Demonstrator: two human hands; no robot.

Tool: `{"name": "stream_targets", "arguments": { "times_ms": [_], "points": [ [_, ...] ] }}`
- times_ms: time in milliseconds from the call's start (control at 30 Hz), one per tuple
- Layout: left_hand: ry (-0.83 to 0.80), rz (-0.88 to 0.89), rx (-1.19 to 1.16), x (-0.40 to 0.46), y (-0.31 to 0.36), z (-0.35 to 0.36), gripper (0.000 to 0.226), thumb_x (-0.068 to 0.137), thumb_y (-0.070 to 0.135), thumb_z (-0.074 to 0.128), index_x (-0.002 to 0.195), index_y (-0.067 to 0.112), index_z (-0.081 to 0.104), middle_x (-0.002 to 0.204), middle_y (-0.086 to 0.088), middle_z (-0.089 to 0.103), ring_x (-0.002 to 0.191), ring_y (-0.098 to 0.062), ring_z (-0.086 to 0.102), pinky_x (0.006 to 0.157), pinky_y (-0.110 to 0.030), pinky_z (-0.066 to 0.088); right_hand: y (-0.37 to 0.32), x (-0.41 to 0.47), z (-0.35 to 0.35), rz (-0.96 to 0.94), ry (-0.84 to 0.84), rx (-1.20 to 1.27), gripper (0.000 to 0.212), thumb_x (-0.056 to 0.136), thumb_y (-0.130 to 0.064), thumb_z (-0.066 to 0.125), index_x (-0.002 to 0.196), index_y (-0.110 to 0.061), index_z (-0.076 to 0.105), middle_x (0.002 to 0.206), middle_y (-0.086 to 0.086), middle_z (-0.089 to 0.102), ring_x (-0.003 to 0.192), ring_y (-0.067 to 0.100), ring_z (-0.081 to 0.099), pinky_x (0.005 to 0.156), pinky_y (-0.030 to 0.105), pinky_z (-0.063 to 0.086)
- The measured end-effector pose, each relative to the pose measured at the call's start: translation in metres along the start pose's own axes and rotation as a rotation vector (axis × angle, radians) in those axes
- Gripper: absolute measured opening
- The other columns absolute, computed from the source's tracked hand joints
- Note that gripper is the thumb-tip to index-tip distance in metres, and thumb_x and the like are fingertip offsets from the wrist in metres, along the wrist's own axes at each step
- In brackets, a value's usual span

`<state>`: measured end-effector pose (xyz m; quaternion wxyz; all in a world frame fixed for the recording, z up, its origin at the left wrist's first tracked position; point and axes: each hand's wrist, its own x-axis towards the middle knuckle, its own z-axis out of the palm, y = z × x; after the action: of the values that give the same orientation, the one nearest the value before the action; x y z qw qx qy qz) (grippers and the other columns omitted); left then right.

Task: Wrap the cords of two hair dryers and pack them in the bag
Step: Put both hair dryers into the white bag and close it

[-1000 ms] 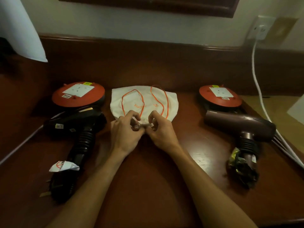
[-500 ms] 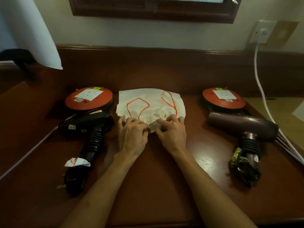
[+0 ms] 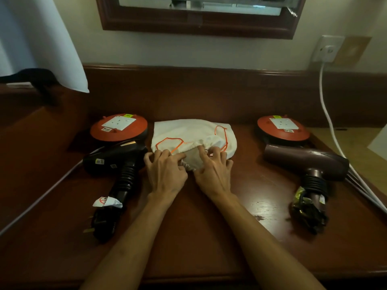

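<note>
A white cloth bag (image 3: 188,132) with orange drawstrings lies flat at the middle back of the wooden desk (image 3: 209,237). My left hand (image 3: 165,172) and my right hand (image 3: 213,170) both grip the near rim of the bag and hold its mouth apart, so a small gap shows between them. A black hair dryer (image 3: 117,166) lies to the left, its cord bundled at the handle end with a white tag. A brown hair dryer (image 3: 307,162) lies to the right, its cord wound around the handle.
Two orange cord reels (image 3: 119,127) (image 3: 282,128) with white sockets stand behind the dryers. A white cable (image 3: 328,114) runs from a wall socket (image 3: 327,49) down the right side. A white lampshade (image 3: 41,38) hangs at the upper left; a framed mirror (image 3: 199,15) is above.
Both hands moved forward from pinching the bag's drawn rim to spreading it, and the bag's mouth has opened. The head camera tilted up, showing more wall and the mirror.
</note>
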<state>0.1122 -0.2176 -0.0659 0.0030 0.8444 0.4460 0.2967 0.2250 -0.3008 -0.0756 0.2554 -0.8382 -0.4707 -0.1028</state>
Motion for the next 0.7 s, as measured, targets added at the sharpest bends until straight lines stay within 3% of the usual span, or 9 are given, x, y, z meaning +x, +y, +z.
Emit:
{"name": "stream_targets", "arguments": {
  "times_ms": [67,167,233,333,400,533,700],
  "points": [
    [0.027,-0.026,-0.037,0.001,-0.003,-0.001,0.032,0.081,0.038,0.063,0.108,0.033,0.079,0.112,-0.002,0.071,0.114,-0.024,0.057,0.11,-0.052,0.027,0.001,0.0,0.0,0.006,0.015,0.005,0.064,0.086,-0.037,0.062,0.147,-0.025,0.049,0.133,0.008,0.049,0.124,0.03,0.042,0.096,0.046,0.036],
    [0.009,-0.082,-0.013,0.002,-0.005,0.001,0.038,0.083,0.059,0.062,0.102,0.032,0.08,0.114,0.0,0.073,0.116,-0.025,0.058,0.112,-0.055,0.027,0.007,0.002,0.0,0.043,0.1,0.031,0.036,0.095,-0.032,0.058,0.126,-0.021,0.07,0.12,0.004,0.061,0.115,0.026,0.046,0.092,0.044,0.034],
    [-0.03,-0.104,0.049,0.0,-0.007,0.003,0.036,0.09,0.056,0.061,0.106,0.03,0.08,0.118,0.0,0.073,0.12,-0.025,0.056,0.111,-0.054,0.027,0.009,0.003,0.001,0.051,0.16,0.019,0.026,0.098,-0.027,0.056,0.108,-0.018,0.078,0.106,0.003,0.067,0.107,0.026,0.05,0.088,0.044,0.034],
    [-0.049,-0.102,0.066,0.0,-0.004,0.005,0.024,0.094,0.036,0.062,0.108,0.029,0.08,0.119,0.001,0.072,0.121,-0.025,0.054,0.111,-0.053,0.025,0.006,0.002,0.002,0.069,0.089,-0.034,0.027,0.097,-0.024,0.055,0.092,-0.011,0.078,0.1,0.005,0.066,0.106,0.028,0.05,0.09,0.046,0.035],
    [-0.039,-0.105,0.034,0.0,-0.004,0.004,0.022,0.091,0.024,0.065,0.107,0.027,0.08,0.118,0.001,0.073,0.121,-0.025,0.054,0.112,-0.054,0.025,0.004,0.003,0.001,0.087,0.064,-0.055,0.025,0.095,-0.02,0.054,0.094,-0.01,0.077,0.105,0.008,0.065,0.109,0.03,0.049,0.092,0.047,0.036],
    [-0.05,-0.068,0.06,-0.001,-0.004,0.002,0.038,0.087,0.016,0.066,0.121,0.031,0.075,0.126,0.002,0.07,0.123,-0.027,0.051,0.112,-0.054,0.026,0.007,0.003,-0.002,0.095,0.06,-0.1,0.035,0.095,-0.014,0.05,0.125,-0.019,0.068,0.113,0.01,0.059,0.111,0.032,0.048,0.09,0.047,0.034],
    [-0.061,-0.072,0.089,-0.003,-0.01,0.002,0.033,0.086,0.024,0.07,0.118,0.029,0.077,0.148,-0.011,0.051,0.135,-0.034,0.04,0.113,-0.056,0.025,0.013,0.002,-0.002,0.078,0.099,0.042,0.03,0.089,-0.012,0.054,0.113,-0.01,0.072,0.101,0.008,0.06,0.102,0.027,0.049,0.088,0.044,0.031]
  ]
}}
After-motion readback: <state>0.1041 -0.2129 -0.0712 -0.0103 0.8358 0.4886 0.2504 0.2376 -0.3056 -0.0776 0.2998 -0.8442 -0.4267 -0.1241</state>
